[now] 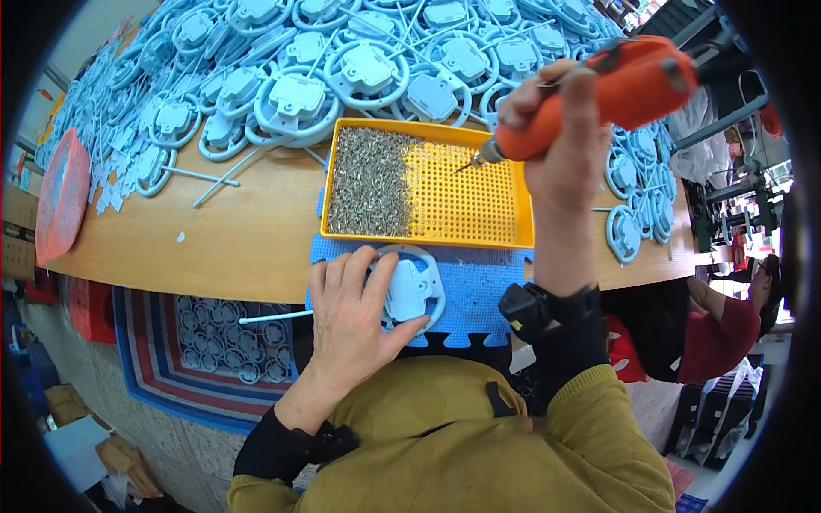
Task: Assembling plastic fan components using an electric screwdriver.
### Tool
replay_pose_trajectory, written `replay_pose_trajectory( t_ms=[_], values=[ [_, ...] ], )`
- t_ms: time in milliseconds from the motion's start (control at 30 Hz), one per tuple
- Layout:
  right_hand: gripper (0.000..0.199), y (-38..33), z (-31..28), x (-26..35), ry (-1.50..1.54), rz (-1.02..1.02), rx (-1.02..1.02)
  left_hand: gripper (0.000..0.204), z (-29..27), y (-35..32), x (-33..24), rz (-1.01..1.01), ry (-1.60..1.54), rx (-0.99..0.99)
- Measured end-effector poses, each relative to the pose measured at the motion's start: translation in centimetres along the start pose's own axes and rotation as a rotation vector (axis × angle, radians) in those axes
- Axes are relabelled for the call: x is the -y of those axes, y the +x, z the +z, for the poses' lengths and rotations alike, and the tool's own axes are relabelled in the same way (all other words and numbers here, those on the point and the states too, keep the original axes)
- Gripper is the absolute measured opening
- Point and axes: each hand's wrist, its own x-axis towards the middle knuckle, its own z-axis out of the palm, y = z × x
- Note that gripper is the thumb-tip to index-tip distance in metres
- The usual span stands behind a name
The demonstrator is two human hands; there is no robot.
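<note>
In the head view, the round blue piece (412, 292) lies on the blue foam mat (479, 286) at the near side of the worktop (248, 227), just beside the yellow tray (528, 205). The left hand (355, 303) is the nearer one and touches it: its thumb and fingers are spread around the ring's left side, seemingly pinching the rim. A thin blue stem (278, 317), apparently the piece's own, runs out leftward beyond that hand, nearly crosswise to the body. The right hand (560, 137) is well apart, wrapped around an orange power driver (599, 103) whose long axis slants from upper right to lower left. Its bit (466, 168) appears over the tray's bare half, right of the heaped screws (369, 181); from that tip, the piece lies toward the body and slightly left.
</note>
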Motion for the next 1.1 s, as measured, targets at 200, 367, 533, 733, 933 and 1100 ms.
replay_pose_trajectory(
  t_ms=[200,367,533,733,933,1100],
  values=[
    [0.055,-6.2,2.2,3.8,-0.076,0.181,0.272,0.067,0.5,0.3,-0.5,-0.027,0.013,-0.022],
    [0.051,-8.7,2.7,3.4,-0.07,0.236,0.282,0.068,0.8,0.0,-0.6,-0.027,0.026,-0.028],
    [0.047,-9.2,3.1,2.9,-0.007,0.19,0.252,0.07,0.7,-0.1,-0.7,-0.04,0.023,-0.011],
    [0.039,-9.2,3.7,2.4,-0.076,0.224,0.29,0.071,0.5,0.0,-0.6,-0.05,0.026,0.003],
    [0.034,-6.5,1.8,2.6,0.149,0.204,0.251,0.067,-2.6,-1.1,1.3,-0.116,0.045,-0.032],
    [0.033,-1.8,-1.4,0.0,0.071,0.04,-0.026,0.069,-7.6,-2.4,8.1,-0.329,0.252,-0.109]
  ],
)
